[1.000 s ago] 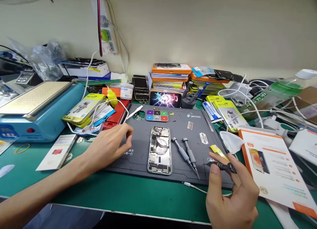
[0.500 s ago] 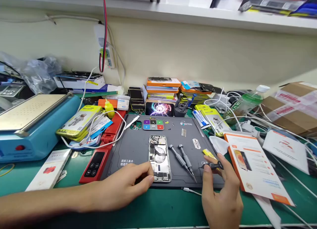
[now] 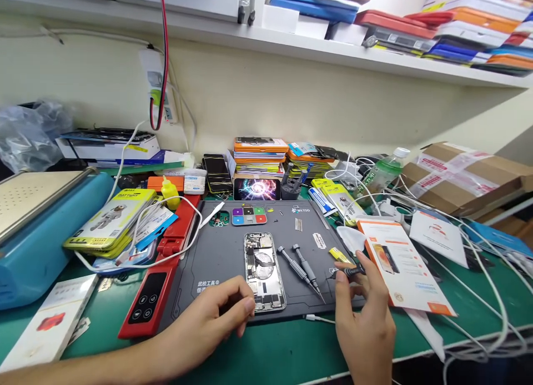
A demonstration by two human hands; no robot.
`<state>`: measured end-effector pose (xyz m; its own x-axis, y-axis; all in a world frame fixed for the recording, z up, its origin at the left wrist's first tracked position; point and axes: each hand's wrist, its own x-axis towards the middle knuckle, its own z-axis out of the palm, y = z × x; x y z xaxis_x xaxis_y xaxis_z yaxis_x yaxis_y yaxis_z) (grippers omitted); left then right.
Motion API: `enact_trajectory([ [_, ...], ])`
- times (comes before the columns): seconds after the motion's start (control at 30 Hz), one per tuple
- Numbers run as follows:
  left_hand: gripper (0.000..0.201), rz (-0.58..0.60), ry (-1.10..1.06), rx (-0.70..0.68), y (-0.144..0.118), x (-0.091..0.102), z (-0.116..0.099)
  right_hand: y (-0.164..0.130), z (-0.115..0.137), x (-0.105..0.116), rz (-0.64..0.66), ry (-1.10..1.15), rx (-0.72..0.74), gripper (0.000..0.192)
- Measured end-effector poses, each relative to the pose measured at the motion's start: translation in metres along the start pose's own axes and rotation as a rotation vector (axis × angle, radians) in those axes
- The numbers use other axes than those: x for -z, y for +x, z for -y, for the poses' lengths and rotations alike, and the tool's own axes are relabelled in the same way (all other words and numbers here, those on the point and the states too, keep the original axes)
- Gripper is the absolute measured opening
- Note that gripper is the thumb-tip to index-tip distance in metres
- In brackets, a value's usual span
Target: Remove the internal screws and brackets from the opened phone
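Note:
An opened phone (image 3: pixel 265 268) lies on the grey work mat (image 3: pixel 227 241), its battery compartment and inner parts exposed. At the phone's lower left edge is my left hand (image 3: pixel 220 313), fingers curled with thumb and forefinger close together; whether it touches the phone or pinches anything is hidden. My right hand (image 3: pixel 366 318) holds a small dark screwdriver (image 3: pixel 353 270) between thumb and fingers, over the mat's right edge, with its tip pointing left. Two grey screwdrivers (image 3: pixel 298 271) lie side by side between the phone and that hand. Beyond it is a yellow packet (image 3: pixel 339 256).
A coloured screw tray (image 3: pixel 249 216) and a lit phone (image 3: pixel 257 189) are at the back. Left are a red device (image 3: pixel 145 304), battery packs (image 3: pixel 112 216) and a blue machine (image 3: pixel 54 246). Right are an orange-white box (image 3: pixel 403 268), cables and a bottle (image 3: pixel 383 171).
The camera view has turned slightly right, so most things sit further left. Both hands keep nearly the same places beside the phone, with the dark screwdriver still held.

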<state>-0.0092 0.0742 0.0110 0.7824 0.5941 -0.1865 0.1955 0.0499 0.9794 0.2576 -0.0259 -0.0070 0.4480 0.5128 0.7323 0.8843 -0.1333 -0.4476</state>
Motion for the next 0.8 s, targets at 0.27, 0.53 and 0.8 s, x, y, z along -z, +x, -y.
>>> enact_trajectory([
  [0.27,0.057,-0.092,-0.073,-0.006,0.0029,0.0011,-0.0005,-0.0034,-0.0005,0.0012,0.043,0.058,0.058,0.048],
  [0.53,0.056,-0.153,-0.048,0.02,0.0027,0.0013,-0.0058,-0.0038,-0.0007,0.0018,0.086,0.079,0.066,0.044],
  [0.8,0.057,-0.153,-0.014,0.032,0.0014,0.0039,0.0005,-0.0042,0.0011,0.003,0.083,0.102,0.09,0.045],
])
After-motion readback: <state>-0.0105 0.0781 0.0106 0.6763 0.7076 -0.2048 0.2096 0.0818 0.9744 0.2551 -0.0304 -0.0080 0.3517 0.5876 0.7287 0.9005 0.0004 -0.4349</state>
